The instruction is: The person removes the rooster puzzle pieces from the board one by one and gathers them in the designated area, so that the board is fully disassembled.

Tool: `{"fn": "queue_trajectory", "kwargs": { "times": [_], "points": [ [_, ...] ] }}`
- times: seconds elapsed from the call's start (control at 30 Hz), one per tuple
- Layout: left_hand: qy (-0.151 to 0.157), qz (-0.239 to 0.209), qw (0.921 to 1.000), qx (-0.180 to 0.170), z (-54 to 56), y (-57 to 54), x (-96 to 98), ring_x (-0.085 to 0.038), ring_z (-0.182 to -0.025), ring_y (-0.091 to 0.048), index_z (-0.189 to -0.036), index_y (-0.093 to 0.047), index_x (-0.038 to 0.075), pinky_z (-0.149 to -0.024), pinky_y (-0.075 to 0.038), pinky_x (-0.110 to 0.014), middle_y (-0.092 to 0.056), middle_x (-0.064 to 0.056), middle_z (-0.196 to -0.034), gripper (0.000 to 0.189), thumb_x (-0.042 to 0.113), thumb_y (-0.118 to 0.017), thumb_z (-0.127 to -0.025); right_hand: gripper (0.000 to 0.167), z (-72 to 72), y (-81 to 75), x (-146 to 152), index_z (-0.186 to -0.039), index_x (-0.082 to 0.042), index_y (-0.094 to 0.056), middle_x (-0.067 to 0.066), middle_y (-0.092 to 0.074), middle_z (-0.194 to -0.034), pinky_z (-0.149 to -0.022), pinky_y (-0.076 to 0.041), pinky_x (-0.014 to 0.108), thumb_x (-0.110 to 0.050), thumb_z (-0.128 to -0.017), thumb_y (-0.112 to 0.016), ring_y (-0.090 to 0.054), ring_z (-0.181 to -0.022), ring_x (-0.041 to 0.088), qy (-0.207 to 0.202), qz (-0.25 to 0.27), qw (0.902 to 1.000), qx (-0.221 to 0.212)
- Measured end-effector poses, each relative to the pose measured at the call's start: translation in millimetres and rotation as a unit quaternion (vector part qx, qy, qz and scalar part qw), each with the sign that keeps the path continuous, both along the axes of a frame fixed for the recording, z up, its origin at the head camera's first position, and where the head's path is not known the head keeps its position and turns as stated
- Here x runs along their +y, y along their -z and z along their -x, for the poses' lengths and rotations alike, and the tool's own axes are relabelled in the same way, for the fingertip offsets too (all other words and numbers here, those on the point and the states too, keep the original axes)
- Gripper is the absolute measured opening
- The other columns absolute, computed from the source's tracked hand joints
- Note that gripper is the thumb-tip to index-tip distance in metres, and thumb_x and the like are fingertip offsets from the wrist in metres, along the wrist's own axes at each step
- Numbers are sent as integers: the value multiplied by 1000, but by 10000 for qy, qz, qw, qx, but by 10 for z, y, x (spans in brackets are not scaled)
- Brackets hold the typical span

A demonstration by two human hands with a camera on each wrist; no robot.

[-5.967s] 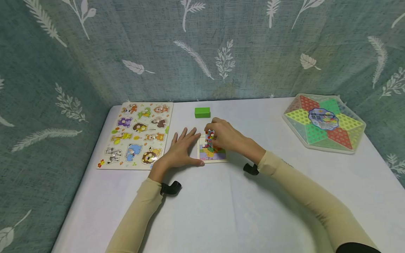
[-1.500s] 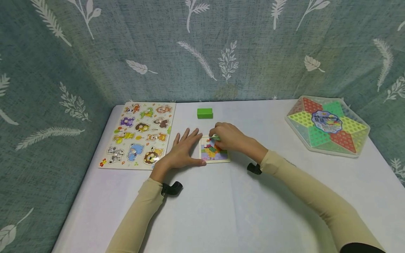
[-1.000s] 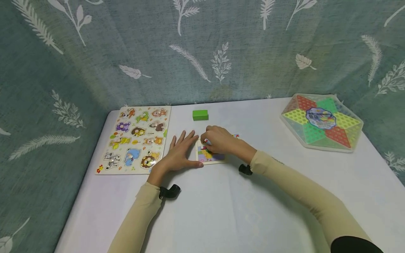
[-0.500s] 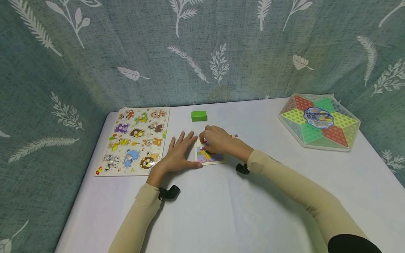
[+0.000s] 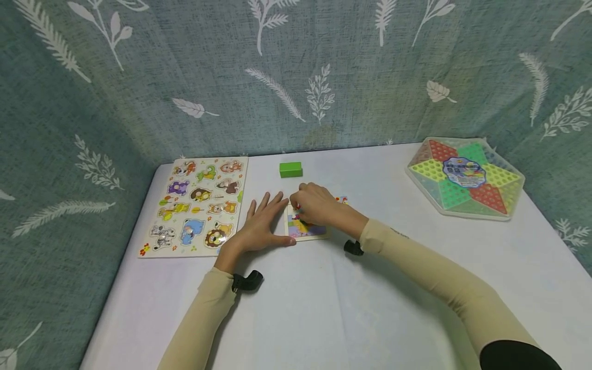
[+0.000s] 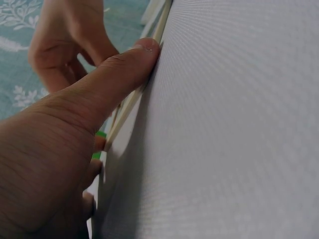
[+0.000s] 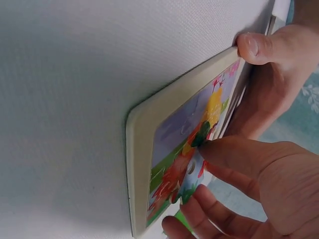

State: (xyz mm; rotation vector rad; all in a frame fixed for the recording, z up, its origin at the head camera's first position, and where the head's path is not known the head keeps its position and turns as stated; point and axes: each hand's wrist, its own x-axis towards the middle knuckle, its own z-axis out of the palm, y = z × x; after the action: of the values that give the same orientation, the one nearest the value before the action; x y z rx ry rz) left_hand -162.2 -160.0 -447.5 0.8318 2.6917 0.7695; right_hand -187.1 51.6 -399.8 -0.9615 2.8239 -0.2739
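Note:
On the white table lies a small picture puzzle in a pale wooden frame (image 5: 309, 238), with a colourful cartoon picture inside. My left hand (image 5: 259, 226) spreads its straight fingers at the frame's left side, the thumb (image 6: 134, 59) pressing on its near edge. Between thumb and fingers, my right hand (image 5: 318, 203) pinches a jigsaw piece (image 7: 192, 173), blue, green and red, tilted over the picture. In the head view, that hand hides most of the puzzle's upper right. Beyond its knuckles a bit of another colourful piece (image 5: 341, 199) shows on the table.
To the left lies a white animal peg board (image 5: 157, 252), near the left fingers. Behind the puzzle sits a green block (image 5: 290, 170). A hexagonal clear box (image 5: 464, 172) with red, yellow and green triangles lies at the right. Patterned cloth walls (image 5: 277, 133) border the back and left.
Since 1.5 s ago the right hand has shifted slightly over the puzzle, and a colourful piece now shows right of it. The left hand keeps its place; the head view has shifted slightly.

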Motion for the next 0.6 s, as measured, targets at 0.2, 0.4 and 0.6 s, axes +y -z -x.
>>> {"fn": "queue_trajectory", "kwargs": {
  "times": [0.2, 0.4, 0.6],
  "points": [
    [-35, 7, 10000, -37, 2, 7, 8, -32, -152, 5, -160, -25, 18, -116, 11, -58, -10, -6, -167, 108, 57, -81, -77, 15, 0, 3, 2, -102, -13, -75, 4, -62, -96, -68, -48, 32, -11, -88, -73, -53, -80, 19, -41, -1, 10000, 13],
    [-30, 22, 10000, -21, 8, 4, 11, -32, -152, 5, -160, -25, 17, -116, 11, -58, -10, -6, -167, 108, 57, -81, -77, 13, -3, 3, 11, -100, -13, -75, 4, -61, -95, -67, -47, 31, -14, -87, -76, -54, -80, 19, -105, 71, 9999, 116],
    [-38, 52, 10000, -29, -1, -13, 12, -33, -152, 5, -161, -25, 17, -116, 11, -58, -10, -6, -167, 108, 57, -81, -77, 19, 3, -5, 18, -100, -11, -75, 4, -60, -92, -66, -47, 31, -6, -82, -76, -54, -79, 20, -168, 136, 9997, 129]
  ]
}}
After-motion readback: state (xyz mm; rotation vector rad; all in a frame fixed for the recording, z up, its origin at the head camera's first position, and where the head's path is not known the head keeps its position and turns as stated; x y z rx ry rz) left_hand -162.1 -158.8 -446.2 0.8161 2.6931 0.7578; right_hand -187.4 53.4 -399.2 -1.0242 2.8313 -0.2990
